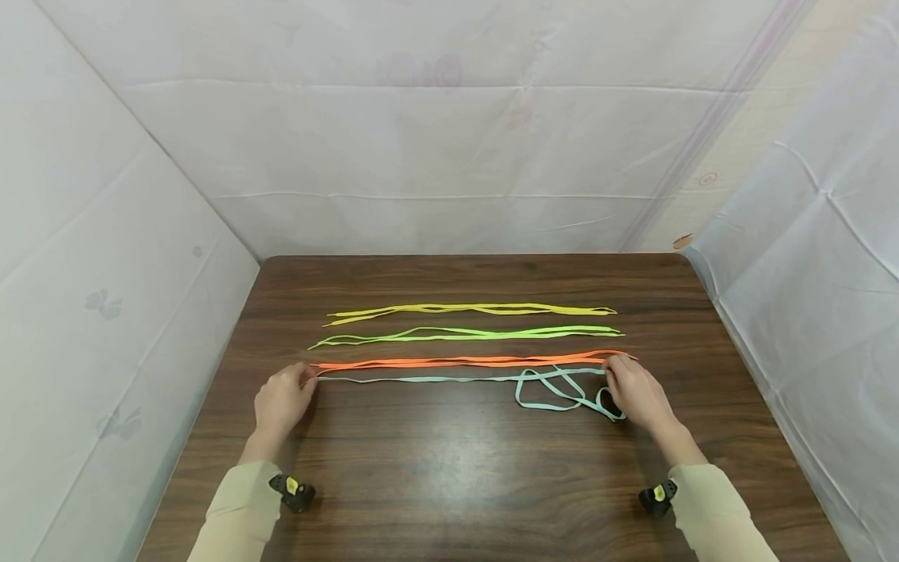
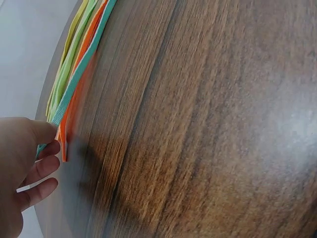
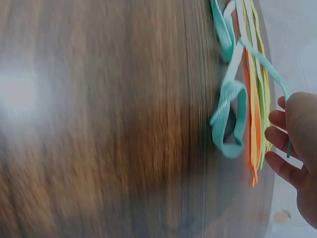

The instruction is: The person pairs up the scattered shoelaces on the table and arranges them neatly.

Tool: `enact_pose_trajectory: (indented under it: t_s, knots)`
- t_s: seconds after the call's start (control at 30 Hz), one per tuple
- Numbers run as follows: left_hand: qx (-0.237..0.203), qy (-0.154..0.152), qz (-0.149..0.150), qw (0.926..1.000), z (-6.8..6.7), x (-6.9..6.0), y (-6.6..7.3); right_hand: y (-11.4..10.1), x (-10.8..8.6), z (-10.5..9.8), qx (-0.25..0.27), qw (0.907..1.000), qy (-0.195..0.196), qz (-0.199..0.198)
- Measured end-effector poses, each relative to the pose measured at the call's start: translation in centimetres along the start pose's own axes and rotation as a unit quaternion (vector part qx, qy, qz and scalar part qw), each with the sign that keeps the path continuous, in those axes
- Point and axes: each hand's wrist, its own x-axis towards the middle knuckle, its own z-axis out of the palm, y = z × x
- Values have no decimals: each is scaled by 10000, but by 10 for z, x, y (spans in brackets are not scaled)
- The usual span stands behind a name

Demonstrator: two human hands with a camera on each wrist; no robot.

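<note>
A flat teal shoelace point(image 1: 435, 379) stretches between both hands along the near side of an orange shoelace point(image 1: 456, 362). My left hand point(image 1: 282, 398) pinches its left part between thumb and index finger, as the teal lace point(image 2: 74, 82) in the left wrist view shows. With thumb and fingers, my right hand point(image 1: 637, 392) pinches the lace near a tip that pokes out below the fingers. Slack teal loops point(image 3: 230, 99) lie on the table beside the right hand. Beyond the orange lace lie a lime green shoelace point(image 1: 470, 336) and a yellow shoelace point(image 1: 470, 309), each folded and laid lengthwise.
The brown wood-grain table point(image 1: 435, 499) has white cloth point(image 1: 435, 156) hanging behind it and on both sides. A small black device is strapped at each wrist, the left device point(image 1: 293, 492) and the right device point(image 1: 658, 497).
</note>
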Motion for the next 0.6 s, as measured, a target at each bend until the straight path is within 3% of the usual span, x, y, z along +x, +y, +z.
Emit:
enact_pose_trajectory:
  t_s: [0.27, 0.6]
  knots:
    - [-99, 93, 167, 9998, 0, -6, 6, -22, 2, 5, 336, 9977, -590, -93]
    - [-125, 42, 216, 9997, 2, -9, 11, -44, -2, 18, 552, 9937, -805, -544]
